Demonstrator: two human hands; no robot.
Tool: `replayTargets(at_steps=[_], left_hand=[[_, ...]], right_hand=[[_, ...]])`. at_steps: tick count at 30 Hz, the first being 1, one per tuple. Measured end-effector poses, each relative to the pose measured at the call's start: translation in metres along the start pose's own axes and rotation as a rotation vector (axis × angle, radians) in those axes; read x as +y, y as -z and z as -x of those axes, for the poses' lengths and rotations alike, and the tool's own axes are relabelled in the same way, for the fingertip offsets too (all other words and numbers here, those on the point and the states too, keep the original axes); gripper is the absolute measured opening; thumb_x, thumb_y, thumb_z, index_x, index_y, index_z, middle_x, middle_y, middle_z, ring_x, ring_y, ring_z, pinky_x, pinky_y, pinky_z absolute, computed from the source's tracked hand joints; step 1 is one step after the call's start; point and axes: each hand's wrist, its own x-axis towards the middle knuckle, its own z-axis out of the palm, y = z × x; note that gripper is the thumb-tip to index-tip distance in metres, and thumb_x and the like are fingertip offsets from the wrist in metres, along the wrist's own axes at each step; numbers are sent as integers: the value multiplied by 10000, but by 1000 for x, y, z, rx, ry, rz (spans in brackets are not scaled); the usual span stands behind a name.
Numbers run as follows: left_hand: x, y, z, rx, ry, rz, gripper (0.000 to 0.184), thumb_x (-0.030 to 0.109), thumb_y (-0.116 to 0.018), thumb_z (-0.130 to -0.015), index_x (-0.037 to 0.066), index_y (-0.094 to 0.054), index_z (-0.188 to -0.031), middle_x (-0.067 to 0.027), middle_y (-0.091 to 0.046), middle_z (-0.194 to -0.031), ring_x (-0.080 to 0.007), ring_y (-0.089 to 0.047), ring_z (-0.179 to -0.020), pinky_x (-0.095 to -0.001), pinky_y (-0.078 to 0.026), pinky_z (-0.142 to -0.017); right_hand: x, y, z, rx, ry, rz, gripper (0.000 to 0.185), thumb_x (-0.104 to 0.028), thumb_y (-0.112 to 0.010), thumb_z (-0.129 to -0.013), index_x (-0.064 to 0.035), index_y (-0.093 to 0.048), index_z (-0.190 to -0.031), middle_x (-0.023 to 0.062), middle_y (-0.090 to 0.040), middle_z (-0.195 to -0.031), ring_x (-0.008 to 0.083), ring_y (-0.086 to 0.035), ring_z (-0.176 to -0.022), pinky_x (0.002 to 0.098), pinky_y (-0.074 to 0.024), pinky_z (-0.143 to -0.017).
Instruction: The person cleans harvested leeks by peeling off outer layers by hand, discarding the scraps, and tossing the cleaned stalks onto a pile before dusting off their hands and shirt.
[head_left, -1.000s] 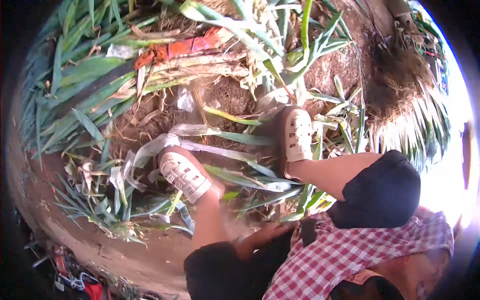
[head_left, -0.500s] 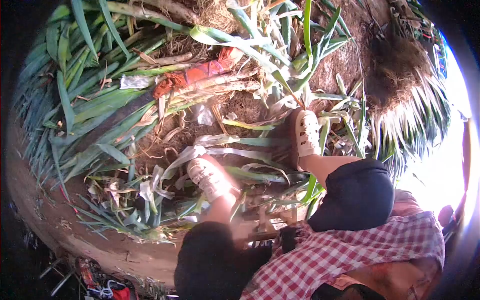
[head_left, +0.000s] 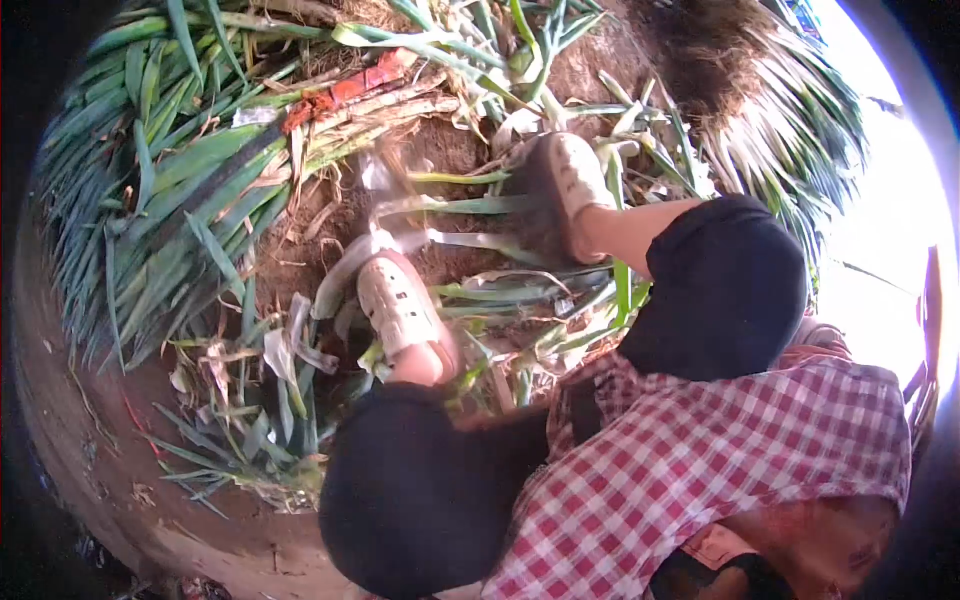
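Neither of my hands shows in the head view. My two cream slip-on shoes with holes, one shoe (head_left: 400,305) lower left and the other shoe (head_left: 578,175) upper right, stand among loose long green onions (head_left: 470,205). My bent knees in black trousers (head_left: 720,290) and a red-and-white checked garment (head_left: 690,450) fill the lower right. At upper left lies a large heap of green onions (head_left: 150,190), with an orange-red cloth or wrap (head_left: 345,92) on its stalks.
Another pile of green onions (head_left: 790,120), roots towards me, lies at upper right beside bright light. Trimmed leaves and peelings (head_left: 285,360) are scattered around my feet. Bare brown soil (head_left: 110,440) curves along the lower left.
The view has tilted and shifted, so the piles sit higher and further left. My knees and checked garment take up more of the picture. The shoes remain among the leaves.
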Motion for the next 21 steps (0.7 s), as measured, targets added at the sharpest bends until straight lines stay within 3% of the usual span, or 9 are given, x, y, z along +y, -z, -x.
replayTargets(at_steps=[7,10,16,17,19,20,21], left_hand=[[-4,17,5,140,421,919,268,134,-333,-854,26,-379,-1096,-60,-417,-1072,-187,-444,-967,-294,-355,-817],[-6,13,-12,244,512,1335,245,133,-345,-844,25,-396,-1059,-55,-433,-1029,-188,-458,-932,-299,-367,-794],[-10,29,-62,242,661,1715,202,130,-369,-825,24,-432,-985,-46,-465,-945,-191,-488,-862,-311,-391,-750],[-15,33,-70,229,648,1702,202,130,-369,-825,24,-432,-985,-46,-465,-945,-191,-488,-862,-311,-391,-750],[-22,48,-75,-29,279,348,147,141,-362,-848,71,-453,-939,-29,-441,-965,-151,-445,-834,-224,-342,-716],[-25,58,-81,-37,280,334,147,141,-362,-848,71,-453,-939,-29,-441,-965,-151,-445,-834,-224,-342,-716],[-22,78,-84,-178,164,272,183,159,-359,-853,75,-461,-979,-30,-459,-977,-151,-455,-861,-240,-348,-741]], right_hand=[[6,-8,17,-1,50,16,429,-361,-448,-853,-3,-509,-1082,134,-564,-992,230,-553,-856,330,-449,-765],[-2,-11,8,-31,27,-12,430,-362,-447,-854,-2,-509,-1081,136,-564,-992,231,-552,-858,331,-448,-766],[19,9,-32,-142,-49,-43,432,-364,-444,-855,0,-509,-1079,139,-563,-993,234,-551,-861,334,-446,-770],[21,12,-36,-154,-72,-58,433,-364,-444,-855,0,-509,-1079,139,-563,-993,234,-551,-862,334,-445,-770],[23,27,-41,-172,-97,-82,433,-365,-443,-856,1,-509,-1078,140,-563,-993,235,-551,-863,335,-445,-771],[22,33,-42,-181,-105,-92,434,-365,-443,-856,1,-509,-1078,141,-563,-993,235,-551,-864,335,-444,-772],[30,40,-42,-194,-100,-91,434,-366,-443,-856,2,-509,-1078,141,-563,-993,236,-551,-864,336,-444,-772]])
